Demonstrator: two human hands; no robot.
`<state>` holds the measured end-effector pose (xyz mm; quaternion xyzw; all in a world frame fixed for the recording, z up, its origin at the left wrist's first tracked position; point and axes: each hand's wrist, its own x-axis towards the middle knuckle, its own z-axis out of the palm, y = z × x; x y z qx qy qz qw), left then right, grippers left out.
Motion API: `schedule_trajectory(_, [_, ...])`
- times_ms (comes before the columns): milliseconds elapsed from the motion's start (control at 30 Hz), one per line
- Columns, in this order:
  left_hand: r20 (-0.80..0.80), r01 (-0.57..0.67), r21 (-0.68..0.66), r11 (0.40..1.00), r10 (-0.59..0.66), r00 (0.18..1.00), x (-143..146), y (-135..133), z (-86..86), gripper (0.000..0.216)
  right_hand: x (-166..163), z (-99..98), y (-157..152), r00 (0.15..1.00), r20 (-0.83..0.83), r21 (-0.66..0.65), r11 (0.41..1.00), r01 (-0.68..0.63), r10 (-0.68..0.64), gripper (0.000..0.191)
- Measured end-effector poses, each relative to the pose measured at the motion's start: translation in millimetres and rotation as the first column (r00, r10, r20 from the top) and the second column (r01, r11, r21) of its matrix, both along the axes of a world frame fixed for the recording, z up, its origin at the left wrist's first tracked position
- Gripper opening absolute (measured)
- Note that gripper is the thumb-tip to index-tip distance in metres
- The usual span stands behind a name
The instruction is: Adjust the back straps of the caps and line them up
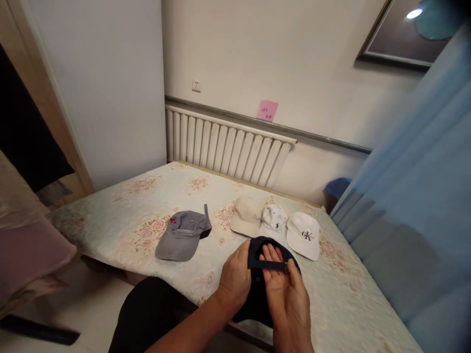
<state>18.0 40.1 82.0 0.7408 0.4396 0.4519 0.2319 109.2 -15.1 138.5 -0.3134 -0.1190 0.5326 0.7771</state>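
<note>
A dark navy baseball cap (257,299) is held up between my two hands, its back opening and strap facing me. My left hand (237,274) grips the cap's edge at the left end of the strap. My right hand (285,289) has its fingers behind the strap, inside the opening, with the thumb pressed near the small buckle at the strap's right end. Beyond the cap lie a beige cap (246,215), a white cap with a small dark logo (274,218) and a white cap with black letters (303,235). To the left rests a grey cap (182,238), its strap sticking up.
The caps lie on a bed with a floral cover (114,225). Behind it are a white radiator (224,144) and a wall with a pink note (267,111). A blue curtain (408,196) hangs along the right side. A dark blue object (336,187) stands in the far corner.
</note>
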Motion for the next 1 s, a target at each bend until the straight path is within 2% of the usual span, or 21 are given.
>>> schedule_trajectory(133, [-0.014,0.018,0.015,1.000,-0.018,1.000,6,-6,5.6,0.043,-10,-8.3,1,0.994,0.106,-0.063,0.998,-0.007,0.014,0.041])
schedule_trajectory(300, [-0.090,-0.030,0.028,0.999,0.032,0.995,11,-11,5.5,0.045,-19,-18.2,8,0.947,0.319,-0.114,0.993,-0.009,0.045,0.048])
schedule_trajectory(400, [-0.111,-0.032,0.043,0.999,0.036,0.993,10,-11,2.0,0.049,-16,-25.4,13,0.902,0.429,-0.175,0.984,0.039,0.041,0.049])
schedule_trajectory(533, [-0.088,0.010,0.071,0.997,-0.004,0.996,9,-11,-9.9,0.057,-7,-27.9,16,0.848,0.528,-0.190,0.979,0.071,0.040,0.042])
schedule_trajectory(633, [-0.044,0.000,0.025,1.000,0.001,0.999,9,-11,-20.9,0.057,-1,-19.4,14,0.850,0.527,-0.220,0.969,0.112,0.021,0.043])
schedule_trajectory(767, [-0.001,-0.024,-0.116,0.993,0.024,1.000,7,-11,-30.8,0.059,5,-8.7,12,0.885,0.462,-0.235,0.956,0.178,-0.051,0.048])
schedule_trajectory(1000, [0.071,0.019,-0.179,0.984,-0.006,0.997,6,-10,-31.7,0.053,0,-17.7,7,0.933,0.339,-0.188,0.963,0.195,-0.122,0.048])
